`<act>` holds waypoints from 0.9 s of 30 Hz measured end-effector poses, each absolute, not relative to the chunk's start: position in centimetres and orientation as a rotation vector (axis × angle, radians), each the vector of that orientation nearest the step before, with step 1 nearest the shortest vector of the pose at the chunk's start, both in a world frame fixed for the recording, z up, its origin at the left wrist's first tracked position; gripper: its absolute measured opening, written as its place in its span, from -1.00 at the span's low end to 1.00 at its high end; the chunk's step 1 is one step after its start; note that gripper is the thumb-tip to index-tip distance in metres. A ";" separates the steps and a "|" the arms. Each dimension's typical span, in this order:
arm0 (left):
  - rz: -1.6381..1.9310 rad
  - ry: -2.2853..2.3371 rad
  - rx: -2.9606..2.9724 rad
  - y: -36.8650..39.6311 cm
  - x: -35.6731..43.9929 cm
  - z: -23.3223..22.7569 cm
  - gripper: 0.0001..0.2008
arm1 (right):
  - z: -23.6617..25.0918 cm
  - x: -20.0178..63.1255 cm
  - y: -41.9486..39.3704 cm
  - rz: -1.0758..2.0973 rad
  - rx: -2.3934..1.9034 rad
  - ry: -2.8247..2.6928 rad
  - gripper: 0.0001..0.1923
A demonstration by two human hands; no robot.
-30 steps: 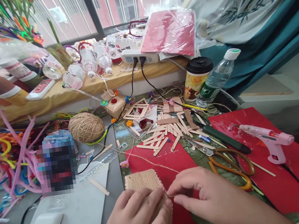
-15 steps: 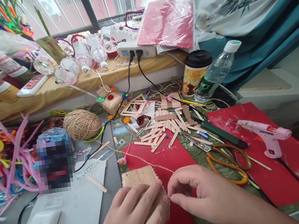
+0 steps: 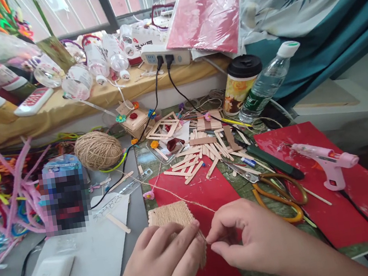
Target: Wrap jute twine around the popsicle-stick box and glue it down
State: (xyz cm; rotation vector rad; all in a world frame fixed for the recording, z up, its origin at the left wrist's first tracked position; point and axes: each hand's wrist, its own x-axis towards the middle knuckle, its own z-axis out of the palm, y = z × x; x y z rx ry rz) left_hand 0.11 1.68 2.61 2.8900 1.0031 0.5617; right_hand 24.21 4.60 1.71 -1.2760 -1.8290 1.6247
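Observation:
A twine-wrapped panel (image 3: 170, 214) with notched edges lies over a red sheet (image 3: 208, 194) near the front of the table. My left hand (image 3: 167, 259) rests across the panel, its fingers curled over the top and right side, gripping it. At the panel's right edge my right hand (image 3: 242, 235) pinches the jute twine (image 3: 181, 196) between thumb and forefinger. From there the strand runs back up and left to a ball of twine (image 3: 98, 150). The panel's lower left part is hidden under my left hand.
Loose craft sticks (image 3: 206, 151) are heaped beyond the panel. Scissors (image 3: 277, 193) and a pink glue gun (image 3: 327, 161) lie to the right. A paper cup (image 3: 241, 86) and a water bottle (image 3: 267, 85) stand behind; pipe cleaners (image 3: 15, 184) crowd the left.
The view has shifted slightly. Both hands keep nearly the same hold on the panel and the twine, with little other visible movement.

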 end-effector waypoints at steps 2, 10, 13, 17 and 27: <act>0.565 1.021 2.840 1.6 0.1 2.6 -0.76 | 1.7 24.2 4.6 1.651 -1.349 -1.811 -0.90; 0.556 1.044 2.828 1.4 -0.1 2.4 -0.75 | 2.2 24.0 4.3 1.844 -1.298 -1.720 -0.92; 0.553 1.051 2.827 1.4 -0.1 2.4 -0.75 | 2.2 24.1 4.2 1.814 -1.264 -1.770 -0.91; 0.524 1.051 2.845 1.6 -0.1 2.6 -0.70 | 2.1 24.2 4.4 1.781 -1.209 -1.839 -0.87; 0.668 1.436 2.571 1.4 -0.4 1.7 -0.42 | 0.7 23.1 3.3 2.037 -1.062 -1.347 -0.73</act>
